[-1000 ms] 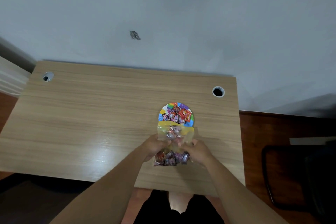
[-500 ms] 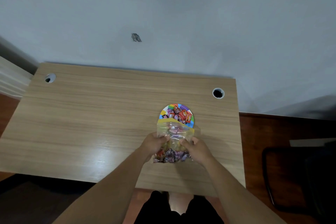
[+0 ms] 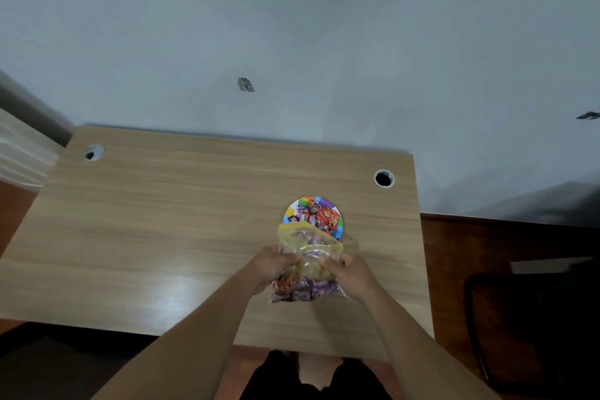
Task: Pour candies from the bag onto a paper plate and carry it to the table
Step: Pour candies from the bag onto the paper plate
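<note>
A clear zip bag [image 3: 308, 256] with a yellow top strip holds several wrapped candies low in it. My left hand [image 3: 271, 265] grips its left side and my right hand [image 3: 349, 273] grips its right side. The bag's open mouth points away from me and overlaps the near edge of a colourful paper plate [image 3: 293, 209]. Several red and purple candies [image 3: 319, 214] lie on the plate. The plate rests on the wooden desk [image 3: 162, 221], right of centre.
The desk has a cable hole at the back left [image 3: 93, 152] and one at the back right [image 3: 383, 178]. A grey wall stands right behind it. A dark chair [image 3: 532, 328] is on the floor to the right.
The bag's mouth has lifted and spread a little wider over the plate's near edge. Both hands have stayed on the bag, shifting slightly upward.
</note>
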